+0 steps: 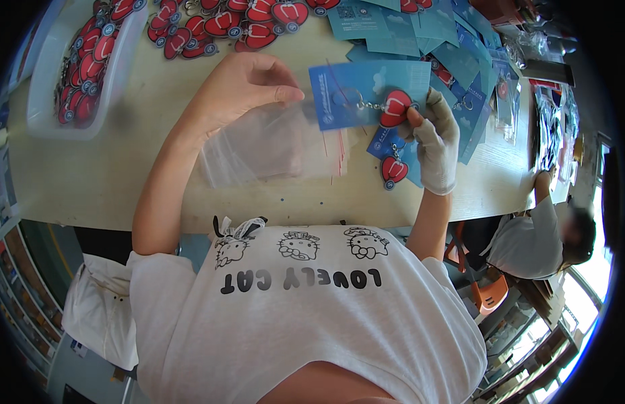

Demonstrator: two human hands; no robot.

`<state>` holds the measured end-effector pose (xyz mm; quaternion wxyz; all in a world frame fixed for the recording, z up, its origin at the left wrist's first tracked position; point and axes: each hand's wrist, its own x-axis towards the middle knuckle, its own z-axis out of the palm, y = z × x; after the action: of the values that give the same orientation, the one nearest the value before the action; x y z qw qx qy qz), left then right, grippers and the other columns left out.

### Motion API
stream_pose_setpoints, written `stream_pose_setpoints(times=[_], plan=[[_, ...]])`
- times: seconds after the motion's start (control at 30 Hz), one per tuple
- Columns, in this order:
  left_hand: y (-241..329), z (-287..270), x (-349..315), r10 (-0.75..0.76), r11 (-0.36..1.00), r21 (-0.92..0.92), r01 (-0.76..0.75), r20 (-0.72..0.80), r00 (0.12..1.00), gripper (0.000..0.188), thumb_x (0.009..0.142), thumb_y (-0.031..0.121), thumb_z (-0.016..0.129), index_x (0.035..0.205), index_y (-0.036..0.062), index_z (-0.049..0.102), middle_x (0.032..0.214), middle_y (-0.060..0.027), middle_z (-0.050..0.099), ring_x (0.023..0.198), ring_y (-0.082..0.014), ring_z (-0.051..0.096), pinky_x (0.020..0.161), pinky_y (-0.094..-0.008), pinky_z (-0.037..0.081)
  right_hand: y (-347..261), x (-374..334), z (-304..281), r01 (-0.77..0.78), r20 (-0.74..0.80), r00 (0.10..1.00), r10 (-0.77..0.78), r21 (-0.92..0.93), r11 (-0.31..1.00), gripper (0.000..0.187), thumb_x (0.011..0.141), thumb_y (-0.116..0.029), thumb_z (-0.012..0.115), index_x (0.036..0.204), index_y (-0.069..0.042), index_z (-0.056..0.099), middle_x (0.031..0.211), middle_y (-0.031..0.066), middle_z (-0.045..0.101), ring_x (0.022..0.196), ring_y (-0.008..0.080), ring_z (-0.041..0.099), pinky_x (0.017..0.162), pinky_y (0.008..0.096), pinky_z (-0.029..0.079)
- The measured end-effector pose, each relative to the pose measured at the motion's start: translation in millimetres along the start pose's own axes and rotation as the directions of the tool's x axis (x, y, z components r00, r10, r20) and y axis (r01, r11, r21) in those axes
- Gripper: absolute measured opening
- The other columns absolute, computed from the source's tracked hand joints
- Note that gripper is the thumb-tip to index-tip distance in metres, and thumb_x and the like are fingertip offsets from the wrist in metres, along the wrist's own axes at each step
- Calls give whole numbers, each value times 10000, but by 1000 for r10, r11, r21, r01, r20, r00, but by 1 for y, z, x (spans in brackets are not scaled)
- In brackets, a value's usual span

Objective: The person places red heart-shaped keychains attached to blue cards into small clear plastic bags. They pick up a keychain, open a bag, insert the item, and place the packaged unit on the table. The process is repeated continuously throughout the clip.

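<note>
Right hand (437, 141) pinches blue card (331, 104) plus red keychain (395, 108) above worktop (90, 182). Pair's together, but outside the clear bags (255, 151). Left hand (235, 87) curled over bags; can't tell if gripping film. Loose keychains remain in bin (118, 87).

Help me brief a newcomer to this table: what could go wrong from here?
1. The right hand pinches the blue card at one end, with the red keychain hanging near the fingers, so the card might bend or slip.
2. The clear plastic bags lie close by the left hand; they could slide or cling together if brushed.
3. A second red keychain lies near the right hand and might get knocked.
</note>
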<state>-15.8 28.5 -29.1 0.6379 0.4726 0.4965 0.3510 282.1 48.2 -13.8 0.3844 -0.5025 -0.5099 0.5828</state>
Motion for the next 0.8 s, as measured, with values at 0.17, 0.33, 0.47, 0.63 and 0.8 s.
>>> stream_pose_setpoints(times=[0.17, 0.33, 0.47, 0.63, 0.8], plan=[[-4, 8, 3, 38, 998, -52, -38, 1, 999, 100, 805, 33, 708, 848, -2, 625, 818, -53, 664, 736, -87, 635, 688, -221, 514, -12, 9, -18, 20, 82, 996, -15, -56, 998, 375, 847, -40, 586, 1198, 56, 497, 882, 64, 630, 662, 87, 576, 600, 211, 458], [-11, 15, 5, 128, 991, -42, -131, -54, 990, 169, 799, 86, 730, 884, -20, 631, 833, -72, 687, 737, -102, 648, 669, -226, 510, -21, 13, 20, -74, 153, 984, 92, -121, 990, 414, 819, 14, 523, 1221, 93, 457, 911, 81, 629, 697, 100, 594, 652, 235, 498], [-8, 8, 2, 110, 993, 38, -109, -34, 993, 211, 800, 127, 739, 909, -25, 641, 845, -81, 699, 737, -102, 646, 662, -230, 511, -20, 15, 22, -89, 210, 971, 112, -118, 989, 423, 816, 16, 514, 1226, 97, 451, 926, 95, 634, 692, 102, 602, 648, 234, 502], [6, 8, -1, 19, 1000, 8, -19, 42, 999, 172, 803, 93, 729, 907, -16, 646, 819, -52, 686, 725, -80, 632, 633, -218, 498, -26, 17, 13, -96, 198, 973, 121, -130, 987, 424, 828, -10, 514, 1235, 93, 457, 882, 84, 634, 659, 101, 603, 621, 230, 498], [12, 3, 3, 10, 996, 83, -26, 188, 982, 155, 816, 60, 704, 943, -5, 641, 810, -48, 679, 705, -71, 621, 616, -214, 491, -32, 20, -1, -23, 276, 957, 94, -249, 968, 420, 827, -45, 527, 1223, 90, 484, 827, 60, 637, 648, 89, 607, 589, 220, 485]])
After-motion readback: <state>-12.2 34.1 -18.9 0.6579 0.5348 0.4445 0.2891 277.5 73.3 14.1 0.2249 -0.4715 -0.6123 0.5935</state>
